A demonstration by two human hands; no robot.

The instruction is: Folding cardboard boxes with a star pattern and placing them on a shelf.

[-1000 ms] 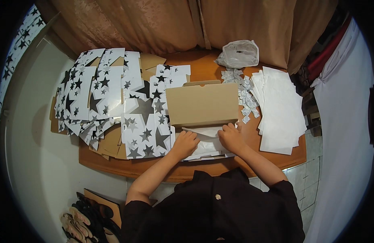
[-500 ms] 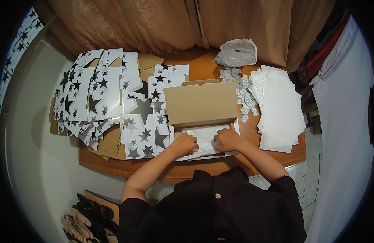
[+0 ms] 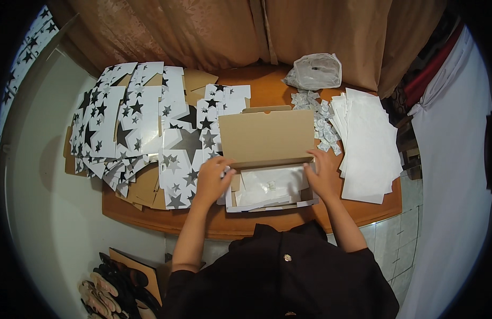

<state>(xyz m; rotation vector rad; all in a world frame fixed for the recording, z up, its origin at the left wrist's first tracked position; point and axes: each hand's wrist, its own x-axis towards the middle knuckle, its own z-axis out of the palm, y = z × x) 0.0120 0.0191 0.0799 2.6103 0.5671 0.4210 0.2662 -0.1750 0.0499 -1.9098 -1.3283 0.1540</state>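
An open cardboard box (image 3: 266, 135) lies before me, brown inside, its lid raised at the far side. A white paper sheet (image 3: 248, 192) lines its bottom, and a small clear-white packet (image 3: 271, 185) rests on that sheet. At the lid's left lower corner, my left hand (image 3: 211, 178) holds the box edge between thumb and fingers. My right hand (image 3: 322, 174) does likewise at the right corner, its thumb toward the inside. Both hands partly cover the box's sides.
Star-printed flat boxes (image 3: 142, 114) are piled at the left. Right of the box lie several small packets (image 3: 324, 127) and a stack of white paper sheets (image 3: 367, 149). A translucent plastic bag (image 3: 316, 72) stands at the back of the wooden table (image 3: 256, 226). Shoes (image 3: 105, 290) lie lower left.
Both hands have risen from the paper inside the box and moved outward to the lid's lower corners. The small packet on the sheet now shows.
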